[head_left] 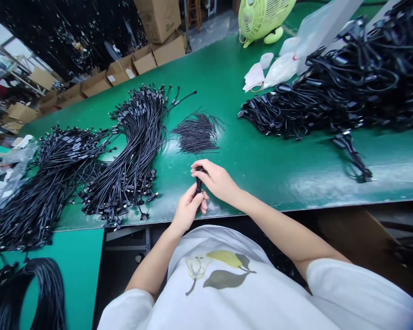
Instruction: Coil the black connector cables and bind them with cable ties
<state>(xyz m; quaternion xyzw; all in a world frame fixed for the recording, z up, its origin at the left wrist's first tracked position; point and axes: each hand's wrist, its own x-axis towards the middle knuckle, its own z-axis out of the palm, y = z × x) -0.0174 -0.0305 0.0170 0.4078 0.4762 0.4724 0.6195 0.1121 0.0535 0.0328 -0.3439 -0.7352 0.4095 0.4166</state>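
Observation:
Near the front edge of the green table, a folded black cable stands between my two hands. My left hand is closed around its lower part. Over its upper end curl the fingers of my right hand, also closed on it. My fingers cover much of the cable, so its connectors are hidden. Just beyond my hands lies a pile of short, thin black twist ties. To the left, a heap of long black cables is spread with its connectors at both ends.
A second heap of straight cables lies farther left. On the right is a large pile of bundled cables, with one bundle apart in front. A green fan and white bags stand behind. Cardboard boxes line the far edge.

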